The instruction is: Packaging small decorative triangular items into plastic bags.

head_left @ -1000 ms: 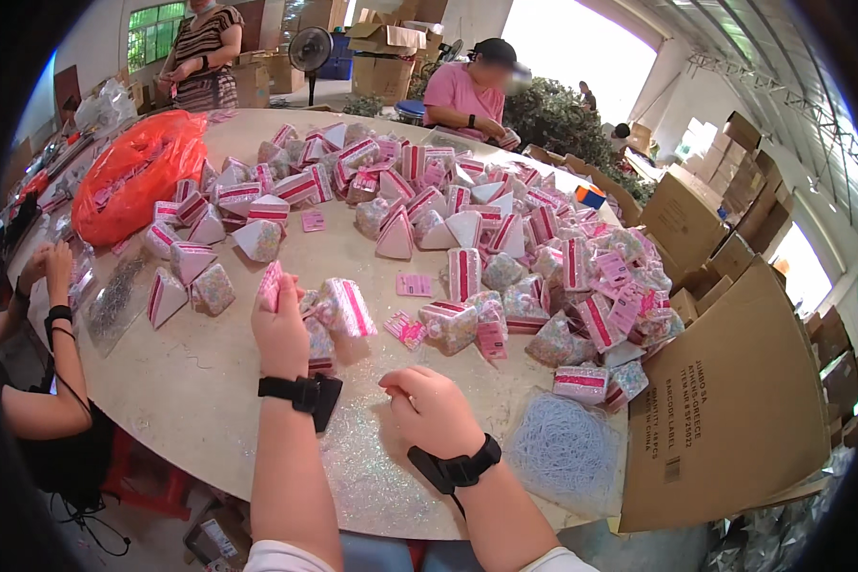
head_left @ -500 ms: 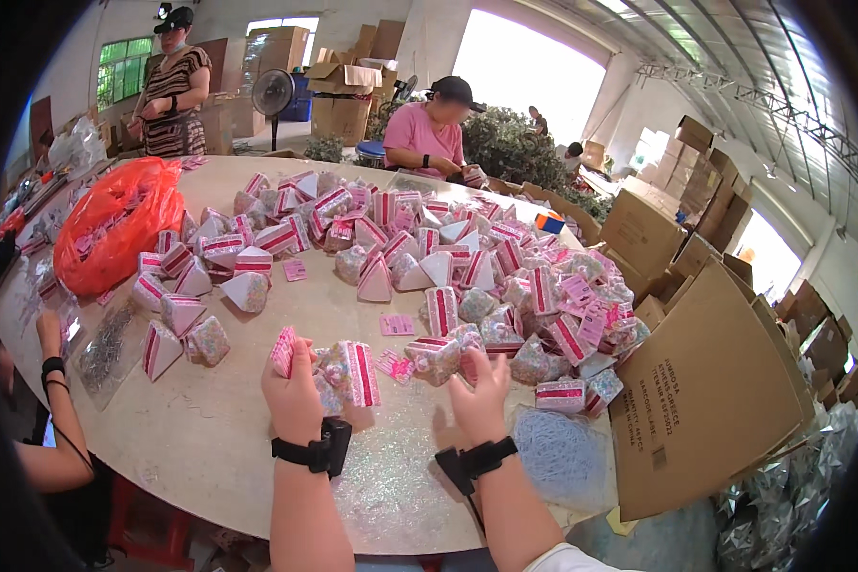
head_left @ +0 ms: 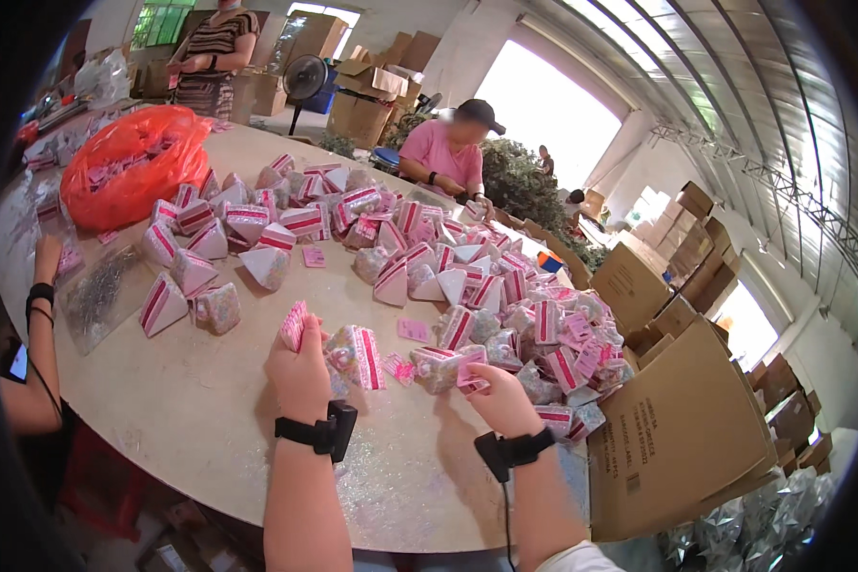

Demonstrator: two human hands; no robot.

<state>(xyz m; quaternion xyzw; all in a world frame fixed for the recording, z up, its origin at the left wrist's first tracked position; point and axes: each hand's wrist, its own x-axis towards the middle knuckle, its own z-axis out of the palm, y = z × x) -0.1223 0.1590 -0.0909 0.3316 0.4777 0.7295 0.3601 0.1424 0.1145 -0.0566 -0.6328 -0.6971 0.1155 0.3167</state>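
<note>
My left hand is closed around a small stack of pink cards, held upright above the table. Beside its fingers rests a cake-slice ornament with white and pink striped sides and a speckled, glittery face. Between thumb and fingers, my right hand pinches a single pink card. That card is against or just in front of another cake-slice ornament; whether they touch I cannot tell. A crumpled pink tag lies between the two ornaments.
A large heap of cake-slice ornaments covers the table's far side. A red plastic bag sits at far left, a cardboard box at right. Another person's hand is at the left edge; a person in pink works across the table.
The view has tilted and shifted. My right hand has turned, and a pink card now shows in its fingers. My left hand keeps its stack in nearly the same place.
</note>
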